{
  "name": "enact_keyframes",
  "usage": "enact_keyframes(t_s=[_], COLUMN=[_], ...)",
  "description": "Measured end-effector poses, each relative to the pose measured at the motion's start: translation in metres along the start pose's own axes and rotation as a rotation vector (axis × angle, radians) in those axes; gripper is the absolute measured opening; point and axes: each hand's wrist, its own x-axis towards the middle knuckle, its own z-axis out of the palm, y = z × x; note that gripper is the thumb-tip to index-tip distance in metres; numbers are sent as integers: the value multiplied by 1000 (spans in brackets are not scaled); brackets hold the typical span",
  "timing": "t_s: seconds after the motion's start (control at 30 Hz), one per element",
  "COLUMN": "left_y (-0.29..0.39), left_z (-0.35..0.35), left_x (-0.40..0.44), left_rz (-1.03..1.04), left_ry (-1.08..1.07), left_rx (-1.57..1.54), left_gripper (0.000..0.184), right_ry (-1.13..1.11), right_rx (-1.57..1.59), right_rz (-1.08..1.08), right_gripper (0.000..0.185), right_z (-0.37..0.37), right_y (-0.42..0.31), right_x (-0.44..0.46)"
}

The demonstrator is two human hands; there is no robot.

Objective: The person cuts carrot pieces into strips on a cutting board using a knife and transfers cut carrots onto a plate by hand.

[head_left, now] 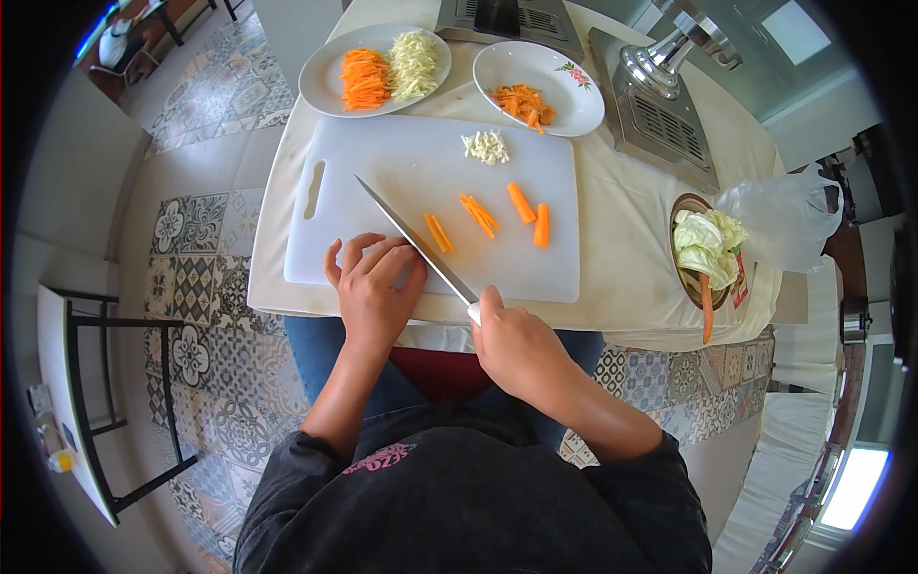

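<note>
My right hand (512, 349) is closed round the white handle of a kitchen knife (416, 239). The long blade slants up and left across the white cutting board (344, 182). My left hand (373, 287) rests on the board's near edge, left of the blade, fingers bent and apart, with nothing visible in it. Just beyond the blade lie thin carrot slices (439, 232), and right of them more cut carrot strips (480, 215). Two thicker carrot pieces (531, 215) sit further right. A small heap of chopped white pieces (486, 146), perhaps garlic, is near the board's far edge.
Behind the board stand a plate (320, 86) of shredded carrot and cabbage and a flowered plate (492, 67) with carrot peelings. On the right are a metal stove (660, 124), a bowl (681, 206) with cabbage and a carrot, and a clear plastic bag (784, 215).
</note>
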Motion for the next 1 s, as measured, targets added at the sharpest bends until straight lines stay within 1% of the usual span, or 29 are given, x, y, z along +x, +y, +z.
enact_keyframes(t_s=[0.1, 0.2, 0.3, 0.4, 0.5, 0.63, 0.73, 0.8, 0.9, 1.0], left_y=[-1, 0, 4, 3, 2, 0, 5, 5, 4, 6], left_z=[1, 0, -2, 0, 1, -1, -6, -7, -5, -4], left_x=[-1, 0, 1, 1, -1, -2, 3, 5, 6, 8], left_rz=[11, 23, 27, 18, 16, 19, 0, 35, 78, 70], left_ry=[6, 7, 8, 11, 3, -21, -24, -61, -92, -98], left_rx=[10, 19, 7, -1, 5, -7, -31, -26, -10, -11], left_gripper=[11, 12, 11, 10, 11, 14, 20, 21, 23, 24], right_ry=[10, 59, 59, 85, 77, 109, 124, 126, 35, 15], right_rx=[-56, -33, 95, 249, 326, 351, 364, 371, 403, 360], right_rz=[28, -9, -37, -21, 12, 12, 35, 52, 147, 150], right_gripper=[18, 18, 20, 27, 30, 31, 31, 30, 29, 29], right_z=[1, -2, -7, -7, -16, -22, -27, -28, -26, -19], right_y=[-3, 0, 3, 7, 8, 17, 21, 24, 20, 15], right_x=[2, 1, 0, -1, -6, -13, -21, -26, -32, -34])
